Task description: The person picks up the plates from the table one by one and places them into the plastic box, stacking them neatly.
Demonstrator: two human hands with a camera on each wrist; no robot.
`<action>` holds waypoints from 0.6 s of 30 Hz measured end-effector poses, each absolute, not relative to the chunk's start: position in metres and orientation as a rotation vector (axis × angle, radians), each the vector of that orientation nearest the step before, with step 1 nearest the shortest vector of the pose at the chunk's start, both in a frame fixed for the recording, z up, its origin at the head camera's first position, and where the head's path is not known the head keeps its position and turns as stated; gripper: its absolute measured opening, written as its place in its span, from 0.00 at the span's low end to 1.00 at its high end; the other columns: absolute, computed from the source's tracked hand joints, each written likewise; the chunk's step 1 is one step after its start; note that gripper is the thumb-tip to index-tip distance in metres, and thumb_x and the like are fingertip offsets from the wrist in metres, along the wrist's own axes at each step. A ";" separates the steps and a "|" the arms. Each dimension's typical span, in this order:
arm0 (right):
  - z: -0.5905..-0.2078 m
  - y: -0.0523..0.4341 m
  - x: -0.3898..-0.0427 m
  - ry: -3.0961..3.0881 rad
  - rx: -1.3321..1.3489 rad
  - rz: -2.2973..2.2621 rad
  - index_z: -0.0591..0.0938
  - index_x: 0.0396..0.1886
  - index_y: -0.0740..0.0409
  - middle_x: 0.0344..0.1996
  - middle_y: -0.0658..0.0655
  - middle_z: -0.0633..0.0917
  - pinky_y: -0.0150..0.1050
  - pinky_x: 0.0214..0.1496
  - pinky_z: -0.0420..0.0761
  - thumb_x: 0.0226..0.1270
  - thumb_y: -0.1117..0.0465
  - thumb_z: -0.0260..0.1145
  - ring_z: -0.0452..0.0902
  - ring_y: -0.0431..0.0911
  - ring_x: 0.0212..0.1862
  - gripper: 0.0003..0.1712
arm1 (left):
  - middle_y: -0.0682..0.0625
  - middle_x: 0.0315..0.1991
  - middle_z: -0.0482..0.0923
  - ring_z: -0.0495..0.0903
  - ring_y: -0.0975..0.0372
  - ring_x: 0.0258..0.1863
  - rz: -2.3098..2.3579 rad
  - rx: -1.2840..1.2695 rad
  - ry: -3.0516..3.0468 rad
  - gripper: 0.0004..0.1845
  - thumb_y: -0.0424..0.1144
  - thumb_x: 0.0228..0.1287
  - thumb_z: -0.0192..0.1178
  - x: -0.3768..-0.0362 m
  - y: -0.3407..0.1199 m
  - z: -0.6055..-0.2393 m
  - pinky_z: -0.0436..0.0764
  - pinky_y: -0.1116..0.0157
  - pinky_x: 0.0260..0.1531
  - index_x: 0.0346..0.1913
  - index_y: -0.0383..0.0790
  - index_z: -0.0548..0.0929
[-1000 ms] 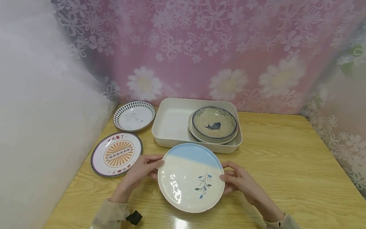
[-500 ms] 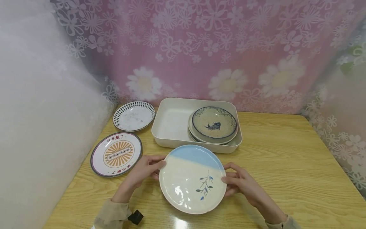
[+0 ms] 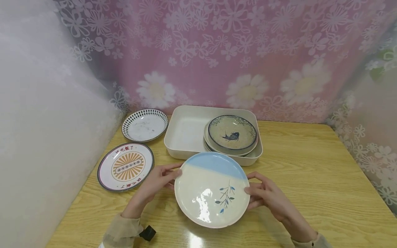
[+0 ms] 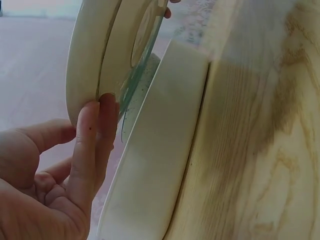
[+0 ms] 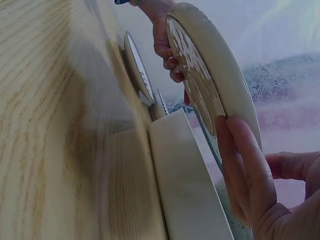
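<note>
A round cream plate (image 3: pixel 195 189) with a blue band and a leafy sprig is held up between both hands, off the table and tilted. My left hand (image 3: pixel 156 182) grips its left edge, thumb on top and fingers beneath. On the opposite edge my right hand (image 3: pixel 270 194) pinches it the same way. The wrist views show the plate's underside (image 4: pixel 112 65), with fingertips pressed against it. Just beyond stands a cream rectangular tray (image 3: pixel 181 155), partly overlapped by the plate in the head view. In its right side, a fish-patterned plate (image 3: pixel 245 132) tops a stack.
On the left lie a plate with an orange sunburst (image 3: pixel 119 158) and, behind it, a dish with a black diamond rim (image 3: pixel 145 127). The wooden table (image 3: pixel 310 165) extends to the right. A pink flowered cloth (image 3: pixel 198 62) hangs behind.
Both hands have carried the cream plate slightly to the right, and it has risen a little toward the tray. The other dishes have stayed put.
</note>
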State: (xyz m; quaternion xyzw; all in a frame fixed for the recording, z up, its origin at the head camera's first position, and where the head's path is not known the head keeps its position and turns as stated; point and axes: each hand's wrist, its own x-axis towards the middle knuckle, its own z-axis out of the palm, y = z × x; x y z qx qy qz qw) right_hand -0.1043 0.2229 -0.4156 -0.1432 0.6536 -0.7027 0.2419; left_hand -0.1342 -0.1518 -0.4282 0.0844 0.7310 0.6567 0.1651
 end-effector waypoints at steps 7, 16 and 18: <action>-0.407 0.224 -0.107 1.806 -0.411 -1.955 0.66 0.62 0.68 0.43 0.54 0.90 0.49 0.36 0.89 0.77 0.70 0.55 0.90 0.51 0.37 0.18 | 0.35 0.44 0.87 0.89 0.56 0.33 1.890 0.224 2.112 0.26 0.43 0.76 0.58 -0.138 -0.150 -0.426 0.89 0.58 0.36 0.69 0.31 0.74; -0.395 0.230 -0.117 1.852 -0.410 -1.978 0.68 0.62 0.62 0.43 0.53 0.90 0.48 0.36 0.89 0.78 0.70 0.55 0.90 0.51 0.37 0.16 | 0.39 0.42 0.85 0.87 0.61 0.32 1.969 0.255 2.095 0.27 0.46 0.82 0.47 -0.140 -0.146 -0.423 0.89 0.60 0.36 0.71 0.28 0.70; -0.392 0.232 -0.120 1.854 -0.434 -1.995 0.69 0.62 0.60 0.43 0.53 0.90 0.48 0.36 0.89 0.78 0.70 0.54 0.90 0.51 0.37 0.16 | 0.40 0.41 0.84 0.88 0.62 0.31 1.972 0.250 2.082 0.27 0.45 0.83 0.46 -0.140 -0.146 -0.424 0.89 0.61 0.36 0.70 0.27 0.70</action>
